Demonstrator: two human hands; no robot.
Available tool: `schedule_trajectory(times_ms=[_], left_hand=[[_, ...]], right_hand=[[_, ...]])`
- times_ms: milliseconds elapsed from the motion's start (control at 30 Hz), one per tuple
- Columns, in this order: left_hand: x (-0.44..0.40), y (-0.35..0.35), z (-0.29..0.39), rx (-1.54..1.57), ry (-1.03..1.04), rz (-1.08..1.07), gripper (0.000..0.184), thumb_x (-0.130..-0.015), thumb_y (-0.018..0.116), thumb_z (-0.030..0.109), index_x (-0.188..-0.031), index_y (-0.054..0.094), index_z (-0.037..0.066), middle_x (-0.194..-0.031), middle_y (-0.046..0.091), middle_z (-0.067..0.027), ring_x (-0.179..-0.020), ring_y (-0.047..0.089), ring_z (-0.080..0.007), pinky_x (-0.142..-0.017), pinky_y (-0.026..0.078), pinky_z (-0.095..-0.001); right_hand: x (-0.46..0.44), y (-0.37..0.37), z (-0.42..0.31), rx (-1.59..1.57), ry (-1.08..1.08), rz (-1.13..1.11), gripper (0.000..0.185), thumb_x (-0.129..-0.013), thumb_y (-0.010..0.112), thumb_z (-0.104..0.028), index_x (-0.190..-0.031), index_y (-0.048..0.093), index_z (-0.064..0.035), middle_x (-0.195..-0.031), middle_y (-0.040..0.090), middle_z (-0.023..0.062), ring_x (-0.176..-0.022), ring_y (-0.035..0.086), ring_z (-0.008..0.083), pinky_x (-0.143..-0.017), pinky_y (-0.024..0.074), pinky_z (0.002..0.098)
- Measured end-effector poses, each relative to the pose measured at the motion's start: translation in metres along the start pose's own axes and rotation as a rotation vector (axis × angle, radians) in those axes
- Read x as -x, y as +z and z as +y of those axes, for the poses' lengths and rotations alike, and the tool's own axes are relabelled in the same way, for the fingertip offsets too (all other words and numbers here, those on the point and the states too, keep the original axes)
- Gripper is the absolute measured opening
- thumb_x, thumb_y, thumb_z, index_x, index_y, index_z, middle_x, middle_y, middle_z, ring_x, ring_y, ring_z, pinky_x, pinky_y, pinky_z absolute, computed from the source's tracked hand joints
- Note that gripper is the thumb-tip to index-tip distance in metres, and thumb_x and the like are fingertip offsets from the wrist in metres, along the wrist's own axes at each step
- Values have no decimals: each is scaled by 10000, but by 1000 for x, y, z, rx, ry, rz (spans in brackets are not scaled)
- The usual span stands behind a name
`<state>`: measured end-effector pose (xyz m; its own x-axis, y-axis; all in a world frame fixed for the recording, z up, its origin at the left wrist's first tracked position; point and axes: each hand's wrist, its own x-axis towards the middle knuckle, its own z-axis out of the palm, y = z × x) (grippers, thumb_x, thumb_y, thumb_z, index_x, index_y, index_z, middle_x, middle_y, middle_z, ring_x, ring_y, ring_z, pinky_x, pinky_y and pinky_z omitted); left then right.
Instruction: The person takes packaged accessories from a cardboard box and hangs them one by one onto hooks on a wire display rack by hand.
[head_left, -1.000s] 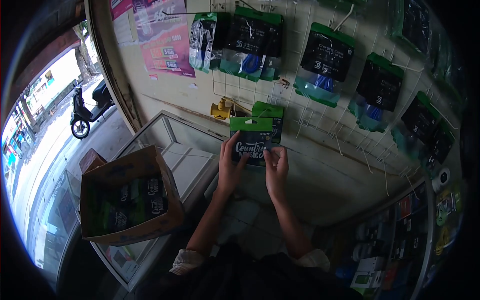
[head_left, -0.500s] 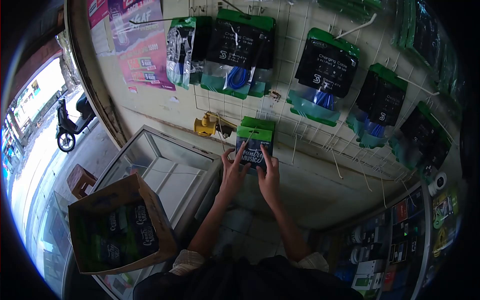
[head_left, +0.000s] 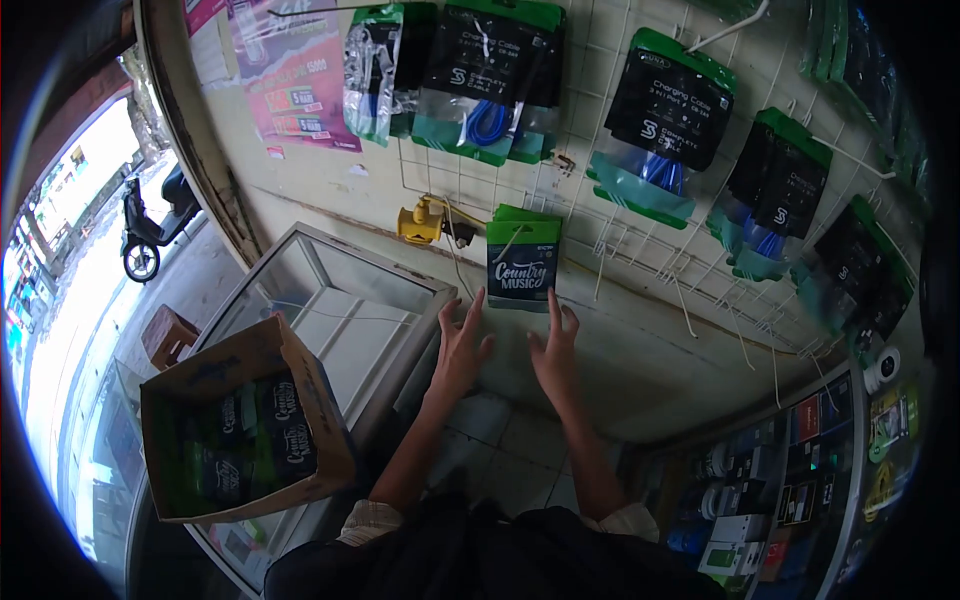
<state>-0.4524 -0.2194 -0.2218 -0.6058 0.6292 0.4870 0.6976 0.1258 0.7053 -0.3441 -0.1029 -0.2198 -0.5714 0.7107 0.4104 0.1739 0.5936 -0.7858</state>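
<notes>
A green and dark "Country Music" packet (head_left: 522, 265) hangs on a wire hook of the wall grid, with another green top edge showing behind it. My left hand (head_left: 460, 350) is just below its lower left corner, fingers apart and holding nothing. On the other side, my right hand (head_left: 556, 345) is open under the lower right corner, its index fingertip close to the packet's edge; whether it touches I cannot tell. More such packets (head_left: 290, 432) lie inside an open cardboard box (head_left: 330, 425) at the lower left.
The box rests on a glass display case (head_left: 300, 245). Charging cable packs (head_left: 672, 125) hang on the white wire grid (head_left: 590, 150). Bare hooks (head_left: 690, 318) stick out at the right. A yellow fixture (head_left: 418, 226) is on the wall. Boxed goods (head_left: 738, 530) fill a lower right cabinet.
Both hands have drawn down and away from the front of the packet, which now hangs uncovered. The view has shifted, so the wall items sit somewhat differently in the picture.
</notes>
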Motion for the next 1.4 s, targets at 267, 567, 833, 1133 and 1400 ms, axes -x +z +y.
schedule_trajectory(times_ms=[267, 567, 833, 1133, 1400], left_hand=[[72, -115, 80, 83, -100, -49, 677, -826, 645, 123, -1417, 325, 196, -1267, 408, -150, -1061, 532, -296, -879, 464, -385], [138, -278, 78, -7, -145, 301, 558, -795, 607, 1, -1324, 451, 85, -1161, 530, -109, -1057, 563, -202, -887, 479, -338], [219, -403, 0, -651, -371, 168, 517, -815, 645, 203, -1286, 456, 104, -1130, 542, -160, -1054, 546, -328, -871, 464, -417], [232, -412, -31, -416, -323, -71, 699, -760, 644, 75, -1372, 308, 103, -1031, 594, -222, -968, 580, -395, -816, 481, -451], [201, -420, 12, -249, -126, 311, 641, -770, 637, 27, -1352, 414, 175, -976, 616, -121, -932, 614, -301, -812, 487, -393]], right_hand=[[84, 18, -92, -123, -84, -268, 616, -860, 568, -130, -1400, 279, -64, -1424, 162, 280, -1298, 276, 437, -1031, 312, 467], [98, 55, -228, -364, -497, -426, 475, -872, 557, -107, -1319, 408, -51, -1365, 307, 192, -1272, 340, 352, -1036, 314, 447], [145, 196, -298, -35, -706, -1102, 683, -845, 631, -237, -1381, 259, -35, -1328, 372, 224, -1218, 417, 380, -1011, 366, 412], [157, 226, -319, 193, -714, -1320, 524, -813, 651, -209, -1235, 442, 20, -1159, 549, 250, -1112, 512, 381, -932, 426, 417], [157, 171, -343, -144, -477, -810, 358, -814, 656, -195, -1070, 548, 31, -928, 619, 214, -907, 591, 396, -789, 472, 404]])
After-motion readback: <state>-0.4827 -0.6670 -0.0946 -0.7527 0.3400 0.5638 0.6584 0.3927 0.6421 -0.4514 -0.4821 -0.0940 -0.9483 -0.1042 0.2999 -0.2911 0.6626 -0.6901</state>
